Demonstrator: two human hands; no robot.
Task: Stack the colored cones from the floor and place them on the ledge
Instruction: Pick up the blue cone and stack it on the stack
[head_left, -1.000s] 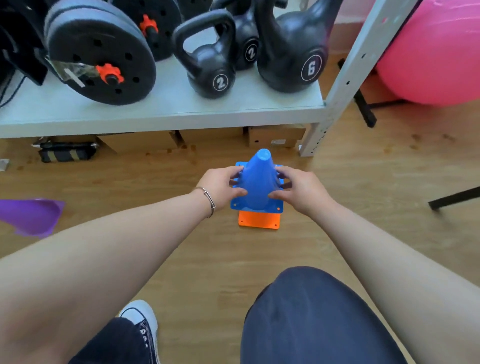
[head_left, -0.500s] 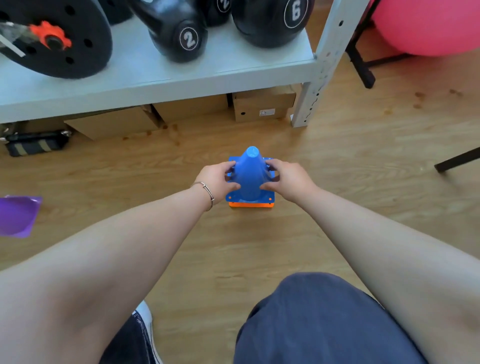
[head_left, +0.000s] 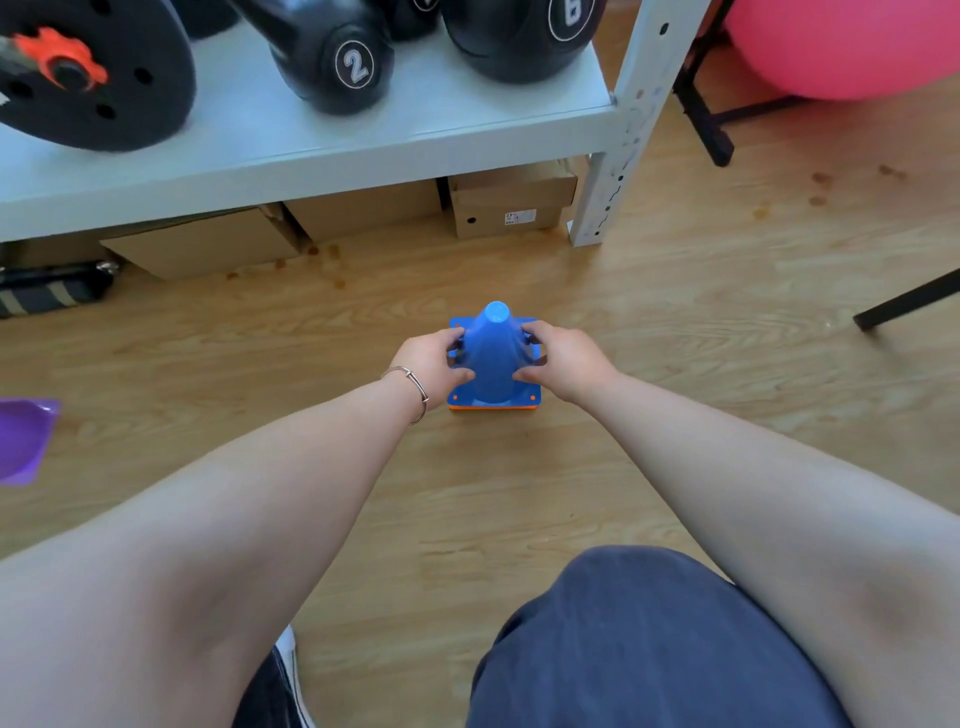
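A blue cone (head_left: 492, 358) stands upright on the wooden floor, nested over an orange cone (head_left: 493, 409) of which only the thin base edge shows. My left hand (head_left: 428, 366) grips the blue cone's left side and my right hand (head_left: 563, 361) grips its right side. A purple cone (head_left: 23, 439) lies on its side at the far left edge, partly cut off. The pale grey shelf ledge (head_left: 322, 156) runs across the top, beyond the cones.
Black kettlebells (head_left: 332, 57) and a weight plate (head_left: 98, 78) sit on the shelf. Cardboard boxes (head_left: 511, 202) lie under it. A pink exercise ball (head_left: 852, 41) is at the top right, a black stand leg (head_left: 906, 301) to the right. My knee (head_left: 639, 639) is at the bottom.
The blue cone has been pressed down over the orange one, so less of the orange base shows. The view has tilted down and closer; both hands stay on the cone.
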